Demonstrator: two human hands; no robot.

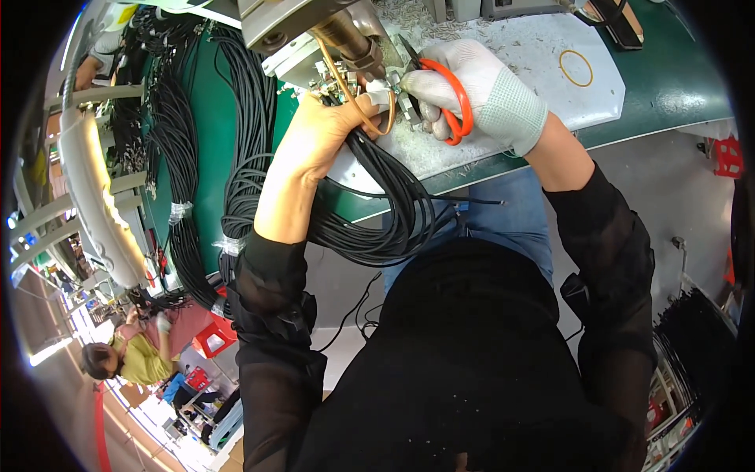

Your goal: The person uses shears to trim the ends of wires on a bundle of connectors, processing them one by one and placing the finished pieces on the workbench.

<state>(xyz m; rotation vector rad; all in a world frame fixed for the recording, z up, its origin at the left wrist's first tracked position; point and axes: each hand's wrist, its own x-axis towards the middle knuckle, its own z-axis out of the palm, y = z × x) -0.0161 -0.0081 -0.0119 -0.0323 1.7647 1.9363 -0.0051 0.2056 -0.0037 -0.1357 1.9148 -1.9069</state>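
My left hand [326, 130], bare apart from a white wrap on a fingertip, closes around the end of a bundle of black cables [393, 193]. Small metal connector ends [338, 82] stick out above its fingers, and the cables loop down over the table edge toward my lap. A brown rubber band [370, 118] hangs around that grip. Close on its right, my right hand [480, 90] wears a white and pale green glove and grips scissors with orange-red handles [462, 94]. Their dark blades [410, 52] point up and left; the gloved fingertips are at the connector ends.
A press-like machine [346, 43] stands right above my hands. Metal scraps litter the white board [519, 47], where a yellow rubber band [576, 68] lies. More black cable bundles [248, 102] drape over the green table [206, 141] at left. A co-worker [134, 350] sits at far left.
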